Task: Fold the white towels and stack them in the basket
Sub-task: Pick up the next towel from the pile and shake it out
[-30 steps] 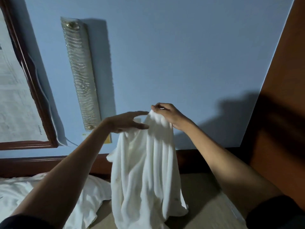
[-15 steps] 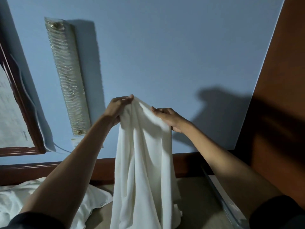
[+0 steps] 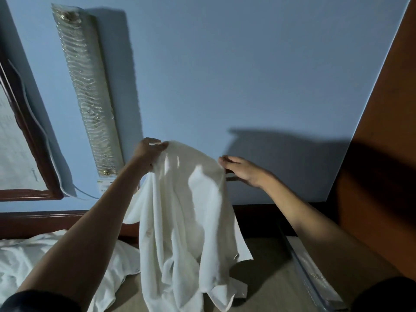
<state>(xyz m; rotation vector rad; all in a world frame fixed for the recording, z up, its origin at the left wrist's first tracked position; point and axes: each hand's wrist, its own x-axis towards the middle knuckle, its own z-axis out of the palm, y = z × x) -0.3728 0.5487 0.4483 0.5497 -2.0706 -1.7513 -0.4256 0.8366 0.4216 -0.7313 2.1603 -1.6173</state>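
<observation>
Towel [image 3: 186, 221]: white, held up in the air in front of a blue wall [image 3: 247, 75]. It hangs in loose vertical folds. The lower end reaches down to a beige surface [image 3: 276, 282]; contact cannot be confirmed.
Left hand [image 3: 147, 154]: raised, fingers curled over the towel's upper left corner, gripping it. This corner is the highest point of the cloth.
Right hand [image 3: 245, 171]: at the towel's upper right edge, slightly lower than the left hand. Thumb and fingers are extended toward the edge. Whether they pinch the cloth or only touch it cannot be determined.
Top edge: slopes down from the left hand to the right hand.
Arms: both stretched forward, bare to dark sleeves [image 3: 382, 296] at the lower frame edge.
Bedding [image 3: 33, 262]: white, crumpled, lower left, below the left arm, beside the towel.
Lamp [image 3: 90, 97]: long ribbed glass fitting on the wall, upper left.
Picture frame [image 3: 33, 140]: dark wood, far left.
Wood panel [image 3: 382, 143]: brown, right edge, partly in shadow.
</observation>
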